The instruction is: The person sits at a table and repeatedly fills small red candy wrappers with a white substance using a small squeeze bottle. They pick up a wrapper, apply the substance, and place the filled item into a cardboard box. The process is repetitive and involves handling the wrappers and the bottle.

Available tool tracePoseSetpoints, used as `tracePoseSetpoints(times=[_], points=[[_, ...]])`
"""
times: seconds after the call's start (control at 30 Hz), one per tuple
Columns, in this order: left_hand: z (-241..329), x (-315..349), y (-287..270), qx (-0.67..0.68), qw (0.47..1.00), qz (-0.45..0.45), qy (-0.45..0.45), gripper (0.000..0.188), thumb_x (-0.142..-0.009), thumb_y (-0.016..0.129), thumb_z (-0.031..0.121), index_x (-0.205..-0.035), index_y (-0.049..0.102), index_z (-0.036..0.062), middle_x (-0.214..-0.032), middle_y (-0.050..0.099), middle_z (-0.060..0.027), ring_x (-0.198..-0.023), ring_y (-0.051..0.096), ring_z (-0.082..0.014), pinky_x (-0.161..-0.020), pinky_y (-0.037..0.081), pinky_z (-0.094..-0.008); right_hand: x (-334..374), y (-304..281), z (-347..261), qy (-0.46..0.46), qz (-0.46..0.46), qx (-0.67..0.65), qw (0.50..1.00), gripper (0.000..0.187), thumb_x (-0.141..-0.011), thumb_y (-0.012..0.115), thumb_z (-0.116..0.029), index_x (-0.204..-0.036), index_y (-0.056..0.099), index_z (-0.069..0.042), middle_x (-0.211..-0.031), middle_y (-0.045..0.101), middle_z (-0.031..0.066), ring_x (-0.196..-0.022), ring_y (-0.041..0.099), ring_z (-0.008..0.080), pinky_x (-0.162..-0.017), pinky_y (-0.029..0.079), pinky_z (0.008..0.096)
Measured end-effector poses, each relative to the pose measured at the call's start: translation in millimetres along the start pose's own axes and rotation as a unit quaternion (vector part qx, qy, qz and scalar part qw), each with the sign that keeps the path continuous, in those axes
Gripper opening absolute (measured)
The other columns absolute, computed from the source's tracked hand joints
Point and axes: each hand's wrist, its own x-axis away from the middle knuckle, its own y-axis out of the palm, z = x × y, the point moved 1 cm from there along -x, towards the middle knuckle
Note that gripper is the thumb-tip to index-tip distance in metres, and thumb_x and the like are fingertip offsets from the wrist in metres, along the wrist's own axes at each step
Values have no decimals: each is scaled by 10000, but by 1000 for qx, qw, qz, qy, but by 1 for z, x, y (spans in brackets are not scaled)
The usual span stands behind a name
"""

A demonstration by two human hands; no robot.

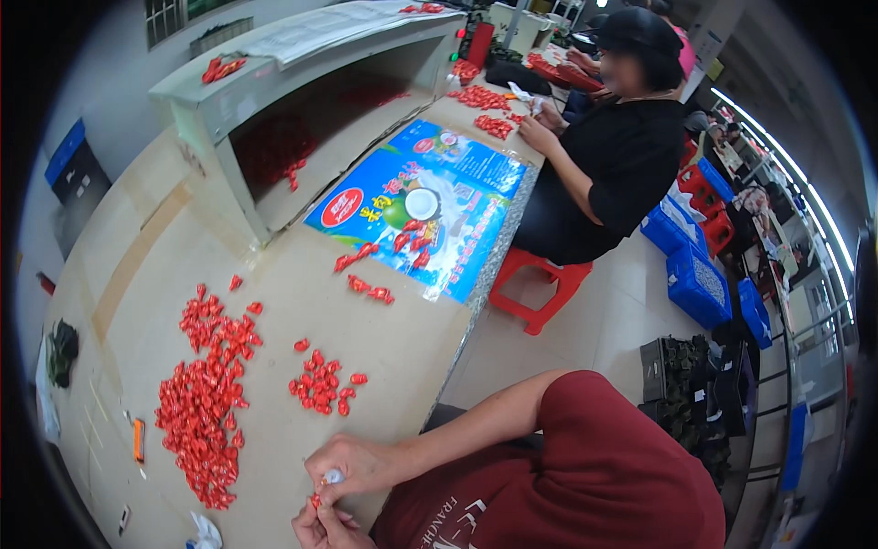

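Both hands at six o'clock by the table's near edge [457, 352], right hand [352, 465] above left hand [322, 527], a wrapped piece [331, 477] pinched between. Small pile [320, 384] at twelve from them, large pile [206, 393] at ten. Flat printed bag [439, 197] farther at one, open-fronted box [302, 110] behind. Seated co-worker [608, 156] at two.

Head-worn fisheye view, looking down over worktable [302, 302], hands near lower edge

We're in a small packing workshop: red wrapped sweets [206, 403] heaped along a long workbench [302, 302], a co-worker [613, 156] seated on a red stool [540, 284], blue crates [700, 284] stacked behind.
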Motion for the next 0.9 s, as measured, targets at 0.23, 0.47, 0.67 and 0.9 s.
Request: tracePoseSetpoints(times=[0.23, 0.47, 0.67, 0.9], points=[[10, 1, 3, -36, 999, 6, -15, 88, -844, 632, 6, -890, 589, -55, -647, 562, -89, -512, 457, -110, -444, 356, -217, -1, -1, 0, -9, -3, 8, 1000, 254, -749, 721, -200, -698, 560, -9, -599, 536, 81, -547, 538, 204, -504, 390, 328], [5, 2, -2, -40, 999, 17, -14, 109, -846, 641, 33, -909, 599, -45, -774, 630, -116, -545, 485, -114, -474, 377, -221, -2, 5, 4, 1, 12, 2, 1000, 318, -677, 731, -214, -683, 502, 6, -581, 519, 109, -537, 518, 230, -512, 392, 351], [4, 3, -3, -38, 999, 11, -22, 134, -857, 645, 60, -941, 604, -37, -825, 652, -125, -560, 490, -108, -486, 381, -218, 0, 4, 9, -19, 12, 7, 1000, 315, -722, 734, -243, -704, 526, -7, -599, 523, 89, -546, 519, 232, -520, 389, 348], [-2, 2, -4, -35, 999, 23, -14, 136, -871, 636, 66, -949, 604, -40, -872, 668, -134, -555, 476, -101, -484, 369, -212, 0, 6, 13, -20, 17, -11, 1000, 420, -742, 739, -327, -690, 471, -8, -571, 477, 98, -524, 476, 241, -507, 364, 357]])
